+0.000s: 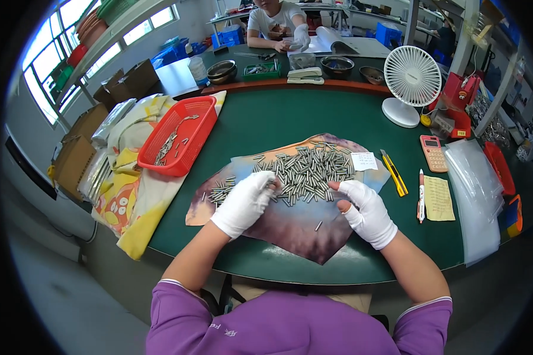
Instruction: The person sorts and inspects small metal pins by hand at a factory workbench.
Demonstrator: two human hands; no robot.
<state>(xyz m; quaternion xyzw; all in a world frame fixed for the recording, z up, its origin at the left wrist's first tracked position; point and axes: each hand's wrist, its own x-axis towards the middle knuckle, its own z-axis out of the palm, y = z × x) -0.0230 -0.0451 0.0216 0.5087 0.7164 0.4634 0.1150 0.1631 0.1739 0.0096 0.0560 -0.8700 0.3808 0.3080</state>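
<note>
Many short shiny metal pins (308, 168) lie heaped on a tie-dyed cloth (290, 231) in front of me. A smaller group of pins (219, 192) sits to the left, partly behind my left hand. My left hand (243, 202), in a white glove with bare fingertips, is curled closed at the heap's near left edge; what its fingertips hold is hidden. On the heap's right side is my right hand (368, 214), gloved alike, with thumb and forefinger apart and nothing seen between them. One loose pin (318, 226) rests on the cloth near it. A white paper label (364, 161) lies at the heap's right.
A red basket (204, 127) with some metal parts stands left on a patterned towel (130, 195). Rightward lie a yellow cutter knife (395, 173), a pen (421, 198), a yellow note (439, 199), a pink calculator (434, 154) and plastic bags (471, 195). Behind stand a white fan (411, 77) and a co-worker (278, 26).
</note>
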